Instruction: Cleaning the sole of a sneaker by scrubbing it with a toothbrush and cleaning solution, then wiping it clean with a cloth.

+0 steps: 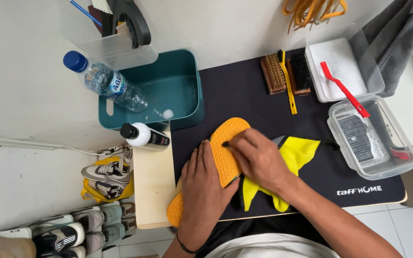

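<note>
Pressing flat, fingers together, left hand [202, 188] pinning an orange insole [223, 153] on a black mat [244, 91]. Right hand [259, 160], fingers clamped on a small dark tool [225, 144], working it. Lying at three o'clock, yellow cloth [298, 154]; at eleven o'clock, teal tub [187, 71].

Left hand [202, 184] flat, right hand [259, 160] curled

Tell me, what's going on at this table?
A person is working on an orange sandal lying sole-up on a black mat. The left hand presses it flat, while the right hand pushes a small dark tool against the sole. A yellow cloth lies under the right wrist. Brushes, a teal tub and a water bottle sit nearby.
</note>
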